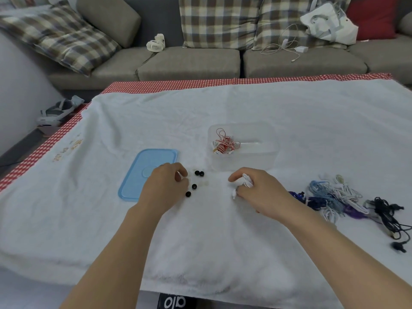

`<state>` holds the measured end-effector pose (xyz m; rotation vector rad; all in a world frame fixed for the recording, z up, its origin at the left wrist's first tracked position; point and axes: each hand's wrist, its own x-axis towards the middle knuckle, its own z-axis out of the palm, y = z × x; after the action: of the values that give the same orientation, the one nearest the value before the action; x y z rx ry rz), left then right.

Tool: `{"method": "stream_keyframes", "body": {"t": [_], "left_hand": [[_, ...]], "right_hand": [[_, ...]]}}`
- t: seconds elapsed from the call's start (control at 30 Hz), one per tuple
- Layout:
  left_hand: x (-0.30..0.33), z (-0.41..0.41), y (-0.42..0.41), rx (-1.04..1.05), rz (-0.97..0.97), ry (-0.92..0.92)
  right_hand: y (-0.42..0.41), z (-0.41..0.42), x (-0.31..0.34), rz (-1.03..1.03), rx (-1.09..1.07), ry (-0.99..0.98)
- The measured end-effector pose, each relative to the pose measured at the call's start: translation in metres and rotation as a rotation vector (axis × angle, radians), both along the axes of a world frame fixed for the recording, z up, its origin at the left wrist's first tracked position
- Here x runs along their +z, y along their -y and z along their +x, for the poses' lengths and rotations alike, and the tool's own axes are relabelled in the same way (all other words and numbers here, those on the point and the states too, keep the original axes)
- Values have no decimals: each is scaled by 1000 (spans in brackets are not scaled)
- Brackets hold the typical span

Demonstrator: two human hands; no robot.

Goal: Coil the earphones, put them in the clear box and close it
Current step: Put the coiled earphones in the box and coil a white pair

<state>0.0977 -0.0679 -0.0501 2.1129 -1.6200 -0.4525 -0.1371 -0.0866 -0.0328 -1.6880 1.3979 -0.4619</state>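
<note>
The clear box (265,152) stands open in the middle of the white towel, with red-and-white coiled earphones (224,145) inside at its left end. Its blue lid (142,170) lies flat to the left. My right hand (258,188) is closed around a bundle of white earphones (246,181), just in front of the box. My left hand (166,182) rests at the lid's right edge with fingers curled, pinching something small that I cannot make out. Several black ear tips (194,186) lie loose between my hands.
A tangled pile of blue, white, purple and black earphones (343,199) lies at the right. The towel covers a table with a red checked cloth (40,150). Behind it stands a sofa (191,61) with cushions, a small fan, a bag and a charger cable.
</note>
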Motion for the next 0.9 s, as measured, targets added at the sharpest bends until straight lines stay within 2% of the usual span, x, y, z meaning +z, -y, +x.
{"method": "stream_keyframes", "body": {"t": [0.23, 0.53, 0.77, 0.9], "left_hand": [[1, -7, 3, -33, 9, 39], [7, -13, -1, -47, 30, 81], [12, -17, -1, -64, 18, 27], [15, -20, -2, -70, -20, -26]], "right_hand": [[-2, 0, -2, -65, 66, -140], [-3, -7, -5, -105, 109, -126], [-4, -4, -7, -372, 133, -410], [-5, -6, -6, -460, 147, -452]]}}
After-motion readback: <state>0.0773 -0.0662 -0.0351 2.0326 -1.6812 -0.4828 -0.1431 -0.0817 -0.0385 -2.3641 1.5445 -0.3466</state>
